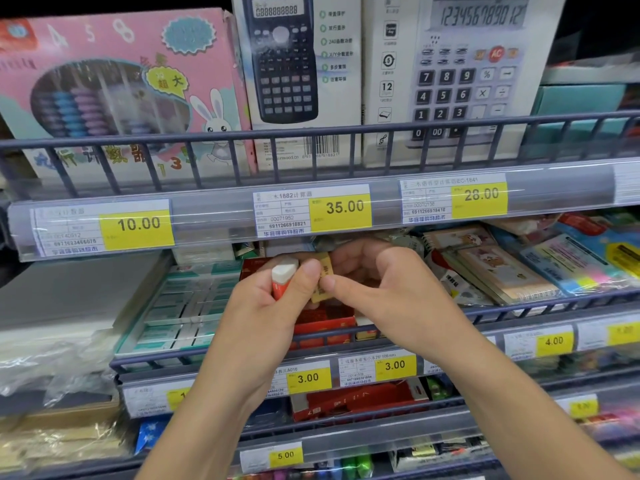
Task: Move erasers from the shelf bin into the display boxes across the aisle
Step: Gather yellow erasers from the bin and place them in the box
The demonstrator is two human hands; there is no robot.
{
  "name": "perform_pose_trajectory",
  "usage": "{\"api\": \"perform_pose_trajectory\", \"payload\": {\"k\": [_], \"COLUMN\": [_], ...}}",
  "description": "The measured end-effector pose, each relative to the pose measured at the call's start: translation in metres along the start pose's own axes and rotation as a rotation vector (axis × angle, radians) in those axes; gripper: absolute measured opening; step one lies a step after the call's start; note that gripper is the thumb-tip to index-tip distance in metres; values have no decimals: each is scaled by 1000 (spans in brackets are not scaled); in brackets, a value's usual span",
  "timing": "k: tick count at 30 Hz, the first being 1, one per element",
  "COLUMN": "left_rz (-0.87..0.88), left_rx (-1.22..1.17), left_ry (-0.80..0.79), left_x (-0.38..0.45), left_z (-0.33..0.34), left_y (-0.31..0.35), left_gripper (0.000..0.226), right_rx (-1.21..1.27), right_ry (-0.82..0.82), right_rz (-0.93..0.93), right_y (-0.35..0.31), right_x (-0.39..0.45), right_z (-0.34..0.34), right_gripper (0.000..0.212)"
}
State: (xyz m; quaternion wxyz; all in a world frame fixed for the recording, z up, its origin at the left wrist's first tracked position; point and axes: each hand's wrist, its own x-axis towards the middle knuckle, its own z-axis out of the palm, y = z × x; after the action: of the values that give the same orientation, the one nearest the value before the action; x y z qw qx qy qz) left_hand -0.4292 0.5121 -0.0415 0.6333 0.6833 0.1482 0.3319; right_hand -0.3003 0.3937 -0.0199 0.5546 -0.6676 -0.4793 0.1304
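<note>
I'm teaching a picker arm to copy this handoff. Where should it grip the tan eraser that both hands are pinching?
Probably the lower half of the tan eraser, coming from below. It stands nearly upright, the lower end is exposed, while the left hand and right hand pinch its middle. Grip across its thin faces.

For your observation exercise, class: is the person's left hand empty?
No: the left hand grips a white eraser with an orange sleeve, while a tan eraser is pinched between both hands, the right hand included.
</note>
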Motion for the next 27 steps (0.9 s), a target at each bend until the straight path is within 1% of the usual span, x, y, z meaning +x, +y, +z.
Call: {"api": "perform_pose_trajectory", "payload": {"k": [2, 5, 9, 11, 15, 16, 17, 20, 21, 23, 24, 25, 27], "left_rz": [12, -2, -23, -25, -37, -41, -47, -70, -80, -98, -105, -114, -130], "left_rx": [30, 86, 175, 172, 141, 136, 130, 109, 112, 131, 131, 115, 51], "left_ry": [17, 27, -28, -3, 49, 48, 43, 15, 15, 26, 32, 44, 67], "left_x": [0, -1, -3, -3, -2, -3, -3, -5, -5, -4, -3, -3, -1], "left_z": [0, -1, -4, -3, 1, 2, 2, 1, 0, -3, -4, -7, -11], "left_y": [0, 2, 3, 3, 4, 4, 4, 6, 7, 7, 8, 8, 9], "left_gripper": [38, 33, 38, 43, 45, 44, 41, 37, 37, 38, 37, 35, 27], "right_rx": [69, 154, 104, 9, -428, -528, -576, -584, -564, -503, -505, -537, -632], "right_ry": [0, 0, -33, -32, -14, 10, 34, 37, 25, -2, -30, -52, -78], "right_rz": [14, 5, -24, -93, -212, -255, -290, -339, -314, -162, -86, -24, 32], "right_y": [2, 3, 3, 4, 8, 9, 8, 5, 3, 2, 3, 3, 10], "right_x": [0, 1, 1, -1, -7, -8, -8, -7, -6, -1, 4, 7, 13], "right_z": [0, -6, -16, -20, -23, -22, -21, -25, -29, -44, -53, -61, -75], "right_gripper": [18, 11, 9, 12, 38, 38, 35, 20, 17, 10, 13, 18, 12]}}
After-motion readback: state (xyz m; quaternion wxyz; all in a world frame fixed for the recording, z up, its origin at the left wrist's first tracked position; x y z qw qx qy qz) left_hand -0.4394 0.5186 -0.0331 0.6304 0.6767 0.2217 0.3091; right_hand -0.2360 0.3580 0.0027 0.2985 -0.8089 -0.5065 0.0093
